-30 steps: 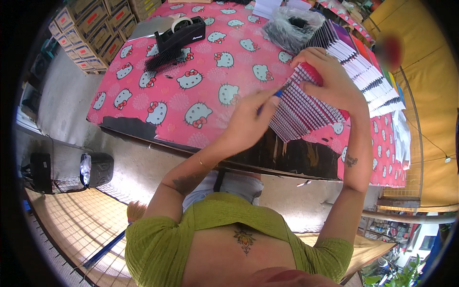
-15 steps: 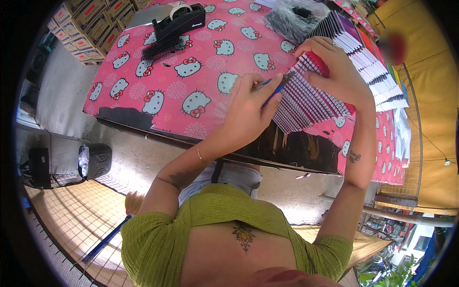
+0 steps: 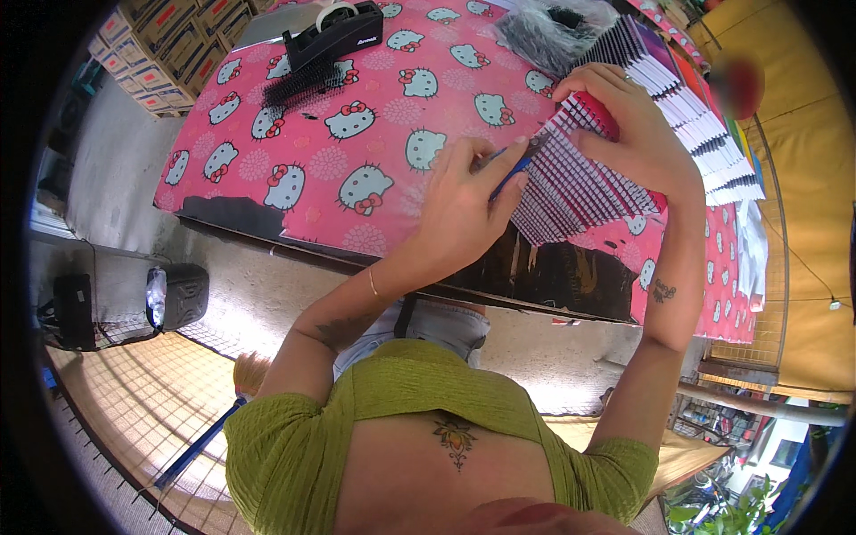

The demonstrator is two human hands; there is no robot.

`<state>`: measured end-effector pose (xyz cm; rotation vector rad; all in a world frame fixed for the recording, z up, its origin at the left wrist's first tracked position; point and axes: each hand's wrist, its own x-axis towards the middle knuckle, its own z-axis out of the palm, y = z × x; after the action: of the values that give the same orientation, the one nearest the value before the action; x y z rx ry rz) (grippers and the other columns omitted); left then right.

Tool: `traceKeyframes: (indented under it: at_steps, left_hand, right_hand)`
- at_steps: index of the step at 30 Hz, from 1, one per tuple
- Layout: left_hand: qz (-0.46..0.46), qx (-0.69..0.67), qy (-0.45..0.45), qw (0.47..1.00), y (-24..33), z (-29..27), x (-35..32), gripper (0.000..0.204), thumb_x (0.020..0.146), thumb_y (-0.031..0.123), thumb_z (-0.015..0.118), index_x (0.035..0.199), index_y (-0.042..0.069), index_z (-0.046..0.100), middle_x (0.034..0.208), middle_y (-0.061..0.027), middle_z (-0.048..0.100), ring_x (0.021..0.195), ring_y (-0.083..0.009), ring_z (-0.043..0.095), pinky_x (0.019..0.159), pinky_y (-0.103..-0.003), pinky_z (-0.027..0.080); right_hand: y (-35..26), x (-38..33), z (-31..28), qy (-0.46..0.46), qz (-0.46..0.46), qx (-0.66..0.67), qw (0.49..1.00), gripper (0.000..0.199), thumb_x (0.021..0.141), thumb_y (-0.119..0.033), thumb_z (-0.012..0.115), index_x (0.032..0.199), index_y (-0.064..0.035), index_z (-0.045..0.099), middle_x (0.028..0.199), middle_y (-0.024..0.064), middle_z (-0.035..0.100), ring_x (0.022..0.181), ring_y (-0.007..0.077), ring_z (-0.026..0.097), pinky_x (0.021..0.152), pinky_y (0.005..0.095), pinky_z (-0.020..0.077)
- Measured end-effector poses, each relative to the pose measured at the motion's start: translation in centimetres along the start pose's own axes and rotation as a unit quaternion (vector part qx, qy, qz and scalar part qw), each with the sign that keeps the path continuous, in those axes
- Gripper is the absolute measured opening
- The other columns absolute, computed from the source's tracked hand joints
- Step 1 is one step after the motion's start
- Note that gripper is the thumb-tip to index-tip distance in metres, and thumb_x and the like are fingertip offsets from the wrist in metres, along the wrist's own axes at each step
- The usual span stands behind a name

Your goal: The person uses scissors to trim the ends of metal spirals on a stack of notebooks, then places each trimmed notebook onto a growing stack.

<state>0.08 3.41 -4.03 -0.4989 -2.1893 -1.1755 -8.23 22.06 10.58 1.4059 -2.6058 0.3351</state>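
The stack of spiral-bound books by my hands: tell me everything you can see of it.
The stack shows close rows of coil bindings, whitish between them, with a pinkish-red cover partly visible under the right hand. It sits slanted near the front edge of the pink patterned table. The right hand lies over its upper right part. The left hand holds a blue-handled tool at its left edge; whether the tip touches a coil is unclear.

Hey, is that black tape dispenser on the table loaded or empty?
Loaded: a white-ringed roll sits in the tape dispenser. How much tape it carries, I can't tell.
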Motion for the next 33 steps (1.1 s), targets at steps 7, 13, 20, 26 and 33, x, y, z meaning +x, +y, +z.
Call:
traceKeyframes:
  at_steps: [7, 13, 20, 26, 33]
  left_hand:
    - [-0.403, -0.536, -0.116, 0.733, -0.2, -0.2, 0.0, 0.031, 0.098, 0.019, 0.052, 0.121, 0.0, 0.062, 0.094, -0.0085, 0.066, 0.073, -0.0182, 0.06, 0.068, -0.029, 0.048]
    - [-0.051, -0.086, -0.07, 0.992, -1.1, 0.0, -0.6, 0.037, 0.101, 0.028, 0.045, 0.118, -0.002, 0.057, 0.094, -0.0125, 0.066, 0.078, -0.0204, 0.066, 0.073, -0.032, 0.056]
    - [-0.399, -0.553, -0.133, 0.719, -1.2, 0.2, -0.8, 0.038, 0.101, 0.03, 0.044, 0.122, 0.002, 0.06, 0.096, -0.0092, 0.066, 0.075, -0.0176, 0.064, 0.065, -0.029, 0.053]
    - [-0.02, -0.001, -0.002, 1.0, -0.8, 1.2, -1.6, 0.038, 0.101, 0.028, 0.046, 0.116, -0.003, 0.061, 0.094, -0.0071, 0.063, 0.068, -0.0139, 0.06, 0.062, -0.03, 0.047]
    - [-0.338, -0.487, -0.12, 0.796, -1.6, 1.1, -1.9, 0.036, 0.101, 0.022, 0.047, 0.123, -0.003, 0.057, 0.097, -0.0091, 0.065, 0.079, -0.0166, 0.063, 0.075, -0.029, 0.053]
  right_hand:
    - [-0.4, 0.0, 0.0, -0.002, 0.007, 0.012, 1.0, 0.036, 0.072, -0.019, 0.062, 0.106, -0.0089, 0.059, 0.106, 0.0101, 0.06, 0.108, 0.0307, 0.053, 0.094, 0.0425, 0.0403]
    - [-0.4, -0.1, 0.0, -0.002, 0.012, -0.003, 1.0, 0.037, 0.072, -0.019, 0.062, 0.108, -0.0089, 0.059, 0.107, 0.0103, 0.059, 0.11, 0.0311, 0.052, 0.095, 0.0426, 0.0389]
    - [-0.5, -0.1, 0.1, -0.003, 0.01, -0.003, 1.0, 0.037, 0.073, -0.02, 0.062, 0.108, -0.0088, 0.058, 0.107, 0.0105, 0.059, 0.111, 0.031, 0.052, 0.095, 0.0427, 0.0386]
    - [-0.6, -0.1, 0.1, 0.0, 0.014, -0.006, 1.0, 0.037, 0.073, -0.02, 0.062, 0.108, -0.0082, 0.058, 0.108, 0.0109, 0.059, 0.111, 0.0315, 0.051, 0.096, 0.0427, 0.0386]
    - [-0.8, 0.0, 0.1, -0.001, 0.008, -0.008, 1.0, 0.037, 0.073, -0.02, 0.061, 0.108, -0.0078, 0.058, 0.108, 0.0114, 0.059, 0.111, 0.0319, 0.051, 0.095, 0.0422, 0.039]
